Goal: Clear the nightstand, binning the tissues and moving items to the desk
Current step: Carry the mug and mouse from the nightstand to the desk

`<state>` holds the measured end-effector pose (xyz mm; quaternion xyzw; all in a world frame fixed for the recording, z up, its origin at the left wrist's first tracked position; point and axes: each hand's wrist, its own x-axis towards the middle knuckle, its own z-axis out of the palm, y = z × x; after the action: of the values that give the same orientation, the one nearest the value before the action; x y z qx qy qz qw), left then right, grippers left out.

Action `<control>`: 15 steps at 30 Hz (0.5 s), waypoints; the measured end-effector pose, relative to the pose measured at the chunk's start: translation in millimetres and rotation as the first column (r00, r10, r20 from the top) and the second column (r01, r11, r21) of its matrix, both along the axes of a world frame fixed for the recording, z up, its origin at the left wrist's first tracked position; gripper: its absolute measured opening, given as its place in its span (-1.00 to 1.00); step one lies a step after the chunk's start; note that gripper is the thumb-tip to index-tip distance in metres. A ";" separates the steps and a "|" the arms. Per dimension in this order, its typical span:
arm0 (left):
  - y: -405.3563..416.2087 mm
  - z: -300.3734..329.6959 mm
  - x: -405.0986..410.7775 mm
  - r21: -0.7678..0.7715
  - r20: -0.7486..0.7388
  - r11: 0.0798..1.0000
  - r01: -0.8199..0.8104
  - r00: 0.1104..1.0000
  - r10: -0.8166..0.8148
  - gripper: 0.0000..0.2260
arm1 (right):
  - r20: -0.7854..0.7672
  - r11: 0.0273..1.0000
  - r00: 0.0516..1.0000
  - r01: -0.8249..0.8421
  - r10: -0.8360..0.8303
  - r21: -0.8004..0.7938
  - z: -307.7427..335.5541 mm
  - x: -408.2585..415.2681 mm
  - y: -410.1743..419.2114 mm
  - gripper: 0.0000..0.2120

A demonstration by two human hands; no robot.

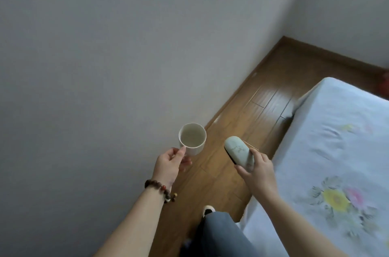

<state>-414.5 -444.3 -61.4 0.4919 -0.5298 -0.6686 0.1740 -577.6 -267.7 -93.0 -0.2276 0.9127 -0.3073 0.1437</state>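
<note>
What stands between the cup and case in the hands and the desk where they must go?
Nothing visible. The left hand holds the cup, the right hand holds the case. Bare wooden floor lies ahead between wall and bed. The desk is out of view.

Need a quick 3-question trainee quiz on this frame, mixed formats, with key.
1. True or false: the left hand holds the white cup upright, its mouth facing up.
2. Multiple choice: the right hand grips the pale green case over which surface? A) the wooden floor B) the bed C) a desk
3. Fill in: a bead ____ sits on the left wrist.

Key
1. True; the cup's inside looks empty.
2. A; the case is above the floor, beside the bed's edge.
3. bracelet
</note>
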 end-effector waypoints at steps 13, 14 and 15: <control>-99.3 -21.1 -325.0 0.045 -0.009 0.903 0.427 0.904 -0.427 -0.84 | -0.016 0.902 0.903 0.428 -0.429 -0.060 -3.9 -255.5 -40.0 -0.39; -105.6 -18.4 -353.5 0.037 0.005 0.892 0.451 0.892 -0.452 -0.83 | -0.017 0.894 0.894 0.446 -0.447 -0.053 0.0 -279.7 -43.1 -0.39; -111.4 -15.5 -381.7 0.032 0.011 0.879 0.476 0.879 -0.476 -0.81 | -0.024 0.885 0.885 0.463 -0.464 -0.051 4.2 -303.3 -45.9 -0.40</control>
<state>-796.2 -555.6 -76.9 0.3553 -0.6264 -0.6938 -0.0072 -880.9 -313.7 -88.8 -0.0115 0.9362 -0.3485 0.0451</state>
